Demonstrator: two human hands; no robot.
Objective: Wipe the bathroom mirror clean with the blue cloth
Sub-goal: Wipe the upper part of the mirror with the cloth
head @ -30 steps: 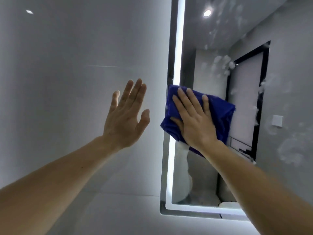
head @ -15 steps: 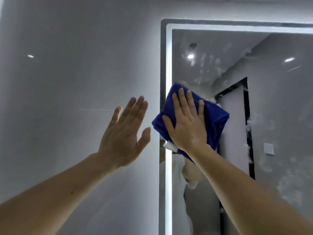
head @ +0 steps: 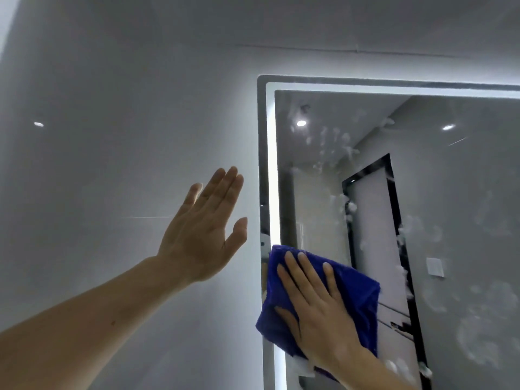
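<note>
Wall (head: 112, 136): one, pale grey tile, filling the left half of the view. Mirror (head: 464, 192): one, hanging on that wall at right, with one lit strip (head: 271, 164) running inside its edge along the left side and top. Glass is showing many white foam blotches, scattered from upper centre down the right side; a dark door frame is reflecting in it. Cloth (head: 357, 299): one, deep blue, folded to a rough pad, lying flat on the glass at the mirror's lower left, overlapping the lit strip. Hands: two. Right hand (head: 318, 313) is pressing flat on the cloth, fingers extended and slightly spread, not gripping. Left hand (head: 202, 235) is showing its back just left of the mirror's edge, empty, fingers straight and together, thumb splayed; contact with the wall cannot be told.
</note>
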